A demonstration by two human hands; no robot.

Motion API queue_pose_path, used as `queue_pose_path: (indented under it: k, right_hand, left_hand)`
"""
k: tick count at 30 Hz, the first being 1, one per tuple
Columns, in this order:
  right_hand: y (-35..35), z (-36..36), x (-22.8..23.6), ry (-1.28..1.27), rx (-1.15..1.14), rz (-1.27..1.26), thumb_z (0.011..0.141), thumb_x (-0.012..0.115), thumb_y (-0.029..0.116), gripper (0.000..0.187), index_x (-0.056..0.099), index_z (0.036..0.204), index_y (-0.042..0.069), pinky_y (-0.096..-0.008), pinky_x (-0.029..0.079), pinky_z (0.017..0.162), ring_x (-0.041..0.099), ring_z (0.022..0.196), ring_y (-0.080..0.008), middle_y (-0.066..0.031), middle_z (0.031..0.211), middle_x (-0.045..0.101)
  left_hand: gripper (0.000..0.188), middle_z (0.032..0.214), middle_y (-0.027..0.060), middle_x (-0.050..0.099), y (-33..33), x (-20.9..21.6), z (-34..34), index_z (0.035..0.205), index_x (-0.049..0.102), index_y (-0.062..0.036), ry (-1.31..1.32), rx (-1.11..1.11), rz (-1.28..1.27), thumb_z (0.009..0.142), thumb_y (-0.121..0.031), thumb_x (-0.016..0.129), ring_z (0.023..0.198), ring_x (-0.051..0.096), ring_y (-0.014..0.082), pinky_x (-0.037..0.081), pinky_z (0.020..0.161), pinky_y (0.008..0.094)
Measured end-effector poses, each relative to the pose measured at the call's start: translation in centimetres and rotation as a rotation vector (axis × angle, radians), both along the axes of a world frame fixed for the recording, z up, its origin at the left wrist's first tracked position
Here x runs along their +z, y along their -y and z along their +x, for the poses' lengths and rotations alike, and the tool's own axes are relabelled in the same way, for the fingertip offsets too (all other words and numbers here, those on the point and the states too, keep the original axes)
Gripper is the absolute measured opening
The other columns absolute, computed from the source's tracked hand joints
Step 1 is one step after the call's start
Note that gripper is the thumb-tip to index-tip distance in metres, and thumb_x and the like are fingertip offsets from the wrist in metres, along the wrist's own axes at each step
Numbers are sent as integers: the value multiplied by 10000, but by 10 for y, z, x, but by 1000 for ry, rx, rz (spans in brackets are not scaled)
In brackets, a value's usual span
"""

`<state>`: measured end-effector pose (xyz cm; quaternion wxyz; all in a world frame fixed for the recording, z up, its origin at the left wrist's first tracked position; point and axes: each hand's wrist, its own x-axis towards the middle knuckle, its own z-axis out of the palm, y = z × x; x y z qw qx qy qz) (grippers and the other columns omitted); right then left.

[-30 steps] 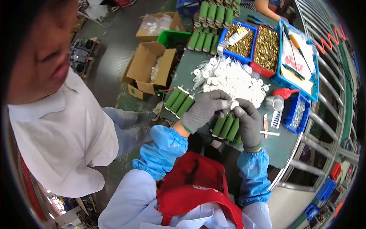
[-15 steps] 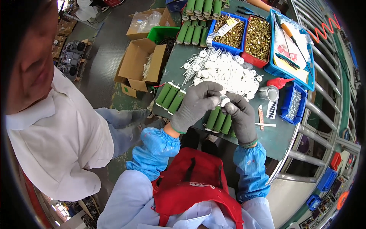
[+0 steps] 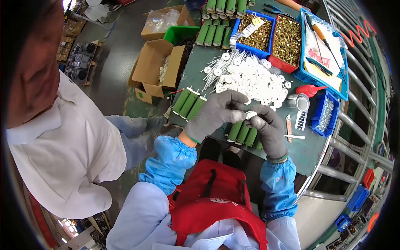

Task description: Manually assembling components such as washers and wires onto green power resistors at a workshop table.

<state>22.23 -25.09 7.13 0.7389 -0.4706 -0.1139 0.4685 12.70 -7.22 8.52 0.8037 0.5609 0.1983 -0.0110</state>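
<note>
Pinching one small white disc part (image 3: 251, 114) between gloved left hand (image 3: 216, 113) and right hand (image 3: 270, 130), just below the white parts pile (image 3: 254, 79) on the bench (image 3: 308, 150).

Both gloved hands, left hand (image 3: 216, 114) & right hand (image 3: 271, 129), fingers pinched together

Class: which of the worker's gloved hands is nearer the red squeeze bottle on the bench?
Right. The right hand is just lower-left of the red squeeze bottle; the left hand lies farther left.

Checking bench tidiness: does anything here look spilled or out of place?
The white disc parts lie in a loose heap straight on the green table, not in a bin like the brass pieces. Nothing looks damaged.
</note>
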Motion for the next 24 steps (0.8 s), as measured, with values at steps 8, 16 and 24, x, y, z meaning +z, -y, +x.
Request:
queue_pose_path:
  k: [8, 16, 24]
  right_hand:
    - [11, 53, -23, 427, -50, -401, 880, 634, 80, 176, 654, 1013, -34, -255, 452, 755, 553, 827, -98, -18, 881, 631]
    - [-11, 59, -69, 964, 305, -773, 865, 680, 245, 234, 692, 966, 34, -382, 520, 738, 679, 796, -292, -169, 846, 691]
    - [-25, 55, -82, 998, 429, -815, 857, 673, 237, 224, 702, 988, 57, -381, 522, 724, 680, 769, -296, -170, 821, 686]
  left_hand:
    - [373, 1066, 70, 638, 22, -32, -25, 1175, 614, -47, 75, -39, 806, 828, -147, 707, 964, 607, 218, 504, 829, 356]
    - [446, 1293, 31, 544, 67, -98, -57, 1140, 644, -227, 282, -297, 1623, 710, -281, 751, 1247, 451, 319, 406, 1012, 484]
    - [362, 1272, 6, 546, 68, -122, -60, 1102, 657, -238, 336, -190, 1618, 748, -272, 730, 1253, 451, 309, 422, 1000, 464]
